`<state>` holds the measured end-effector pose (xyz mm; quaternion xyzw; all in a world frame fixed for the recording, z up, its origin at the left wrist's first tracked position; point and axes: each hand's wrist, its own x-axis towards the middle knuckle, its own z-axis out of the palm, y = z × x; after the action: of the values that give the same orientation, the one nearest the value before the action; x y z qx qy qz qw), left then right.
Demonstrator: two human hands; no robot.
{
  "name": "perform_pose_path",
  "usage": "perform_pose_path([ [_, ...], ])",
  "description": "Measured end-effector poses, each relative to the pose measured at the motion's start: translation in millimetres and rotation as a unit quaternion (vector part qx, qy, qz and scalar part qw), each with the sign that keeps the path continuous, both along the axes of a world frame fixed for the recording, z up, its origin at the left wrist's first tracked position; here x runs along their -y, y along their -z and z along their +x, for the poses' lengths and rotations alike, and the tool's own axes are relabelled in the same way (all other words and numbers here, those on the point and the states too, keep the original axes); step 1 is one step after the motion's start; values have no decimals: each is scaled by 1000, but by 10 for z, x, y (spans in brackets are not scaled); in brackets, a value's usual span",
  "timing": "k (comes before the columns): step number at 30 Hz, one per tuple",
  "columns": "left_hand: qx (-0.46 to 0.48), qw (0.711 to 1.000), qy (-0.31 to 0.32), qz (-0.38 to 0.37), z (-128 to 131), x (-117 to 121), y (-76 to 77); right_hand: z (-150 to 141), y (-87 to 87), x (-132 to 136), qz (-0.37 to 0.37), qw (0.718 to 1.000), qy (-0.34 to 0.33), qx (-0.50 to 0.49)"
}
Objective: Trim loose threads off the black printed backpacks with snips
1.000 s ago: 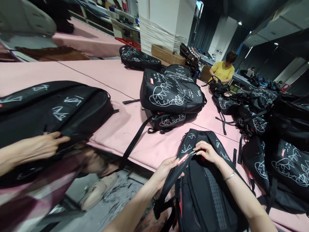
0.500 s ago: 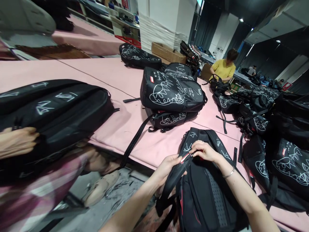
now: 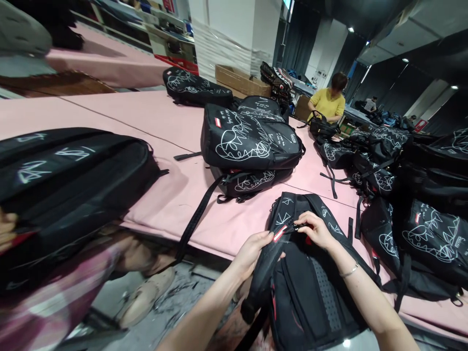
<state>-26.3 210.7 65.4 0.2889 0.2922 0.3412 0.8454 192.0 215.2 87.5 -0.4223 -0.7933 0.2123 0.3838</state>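
A black backpack [image 3: 303, 287] leans at the table edge in front of me, its padded back and straps facing up. My left hand [image 3: 252, 251] is closed around one shoulder strap [image 3: 263, 270], thumb on top beside a red and white label [image 3: 280, 233]. Just right of that label, my right hand [image 3: 314, 229] pinches a small dark thing with light specks, too small to name. The other shoulder strap [image 3: 331, 219], with white scribbles, lies beyond my right hand.
Stacked black backpacks [image 3: 252, 141] stand on the pink table [image 3: 161, 200]. More scribbled backpacks [image 3: 435, 234] crowd the right side. At left a co-worker's hand [image 3: 6, 229] touches another backpack [image 3: 84, 170]. A person in yellow [image 3: 327, 102] works farther back.
My right hand has drawn slightly away to the right from the label, which now shows more fully. My left hand keeps its hold on the strap. The view has shifted rightward.
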Motion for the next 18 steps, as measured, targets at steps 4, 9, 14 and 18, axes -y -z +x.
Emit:
perform_pose_path([
  [4, -3, 1000, 14, 8, 32, 21, -21, 72, -45, -3, 2, 999, -38, 25],
  [9, -12, 1000, 12, 6, 42, 40, -30, 20, -88, -78, -2, 995, -85, 52],
  [14, -29, 999, 15, -1, 22, 37, -64, -33, -74, -93, 10, 994, -99, 54],
  [18, -38, 999, 17, -1, 54, 38, -101, -38, -36, -36, 23, 995, -89, 44],
])
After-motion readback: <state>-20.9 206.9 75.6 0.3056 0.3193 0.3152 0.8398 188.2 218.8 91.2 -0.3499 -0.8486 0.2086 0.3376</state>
